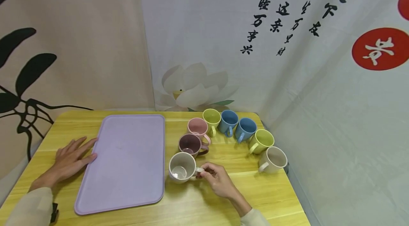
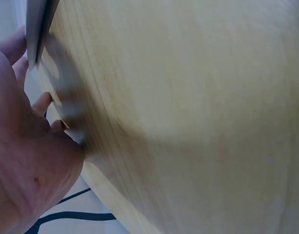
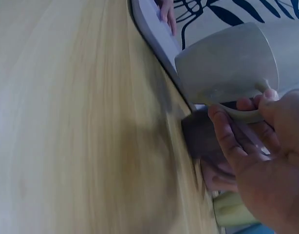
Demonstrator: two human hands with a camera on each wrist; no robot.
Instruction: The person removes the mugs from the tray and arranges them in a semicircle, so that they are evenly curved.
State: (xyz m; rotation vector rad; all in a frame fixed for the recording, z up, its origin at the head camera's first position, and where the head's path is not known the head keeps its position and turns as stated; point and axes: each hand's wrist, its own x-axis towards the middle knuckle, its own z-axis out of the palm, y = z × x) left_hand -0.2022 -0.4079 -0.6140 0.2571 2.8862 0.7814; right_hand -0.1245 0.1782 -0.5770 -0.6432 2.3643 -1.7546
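Note:
My right hand (image 1: 220, 181) pinches the handle of an off-white mug (image 1: 182, 168) between thumb and fingers, just right of the tray. In the right wrist view this mug (image 3: 227, 63) is upright and its base appears slightly raised off the table. A dark purple mug (image 1: 190, 145) stands right behind it, then a pink mug (image 1: 197, 126). My left hand (image 1: 71, 160) rests at the left edge of a lilac tray (image 1: 127, 158), fingers spread, thumb touching the rim. In the left wrist view the tray's edge (image 2: 36, 29) shows beside the fingers.
Behind and right, more mugs curve round: a yellow-green mug (image 1: 211, 118), two blue ones including a near blue mug (image 1: 245, 129), another yellow-green mug (image 1: 262, 141) and a second off-white mug (image 1: 273, 160). The wooden table (image 1: 230, 206) ends at a curtain (image 1: 204, 41).

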